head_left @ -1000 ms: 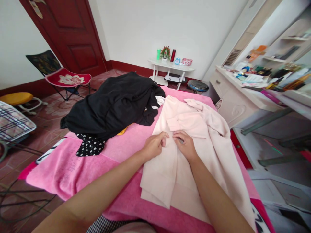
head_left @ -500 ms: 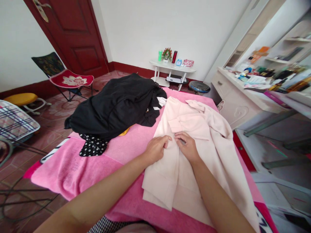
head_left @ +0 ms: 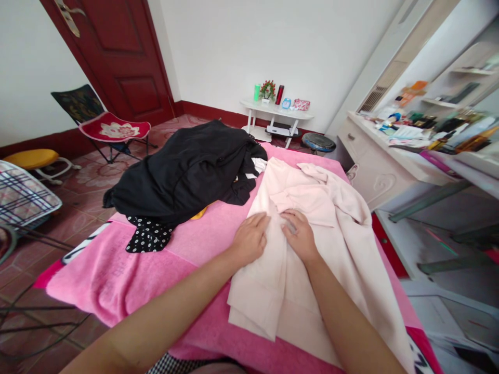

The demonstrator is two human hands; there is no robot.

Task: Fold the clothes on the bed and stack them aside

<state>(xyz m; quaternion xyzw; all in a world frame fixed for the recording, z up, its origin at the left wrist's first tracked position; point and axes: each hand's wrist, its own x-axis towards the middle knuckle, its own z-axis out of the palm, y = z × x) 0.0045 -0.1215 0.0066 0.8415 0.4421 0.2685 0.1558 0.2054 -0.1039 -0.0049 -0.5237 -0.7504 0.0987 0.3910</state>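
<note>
On the pale pink coat (head_left: pixel 312 244), at the middle of its front, both sets of fingers lie spread and flat. The left hand (head_left: pixel 251 239) presses palm down with its fingers (head_left: pixel 260 222) released and stretched toward the far end, gripping nothing. The right hand (head_left: pixel 298 236) lies just beside it, nearly touching, its fingers slightly curled over a small dark spot on the cloth, perhaps a button; whether they pinch it or only cover it cannot be told. Both forearms reach in from the near edge across the lower part of the garment.

Outward from the hands, the coat lies lengthwise on a pink towel (head_left: pixel 128 270) that covers the table, collar toward the far end, hem toward the person. Its front panels are laid over one another, and the near left corner shows a doubled layer. The right sleeve runs along the right edge and is not folded in, and the cloth near the collar is rumpled. Judging from that, the coat is laid out and its front closed or being closed, while the sleeves and the body remain to be folded.

To the left, well apart from the hands, a heap of black clothes (head_left: pixel 183 171) sits on the towel, with a black polka-dot piece (head_left: pixel 148 236) under its near edge and a bit of yellow showing beneath
</note>
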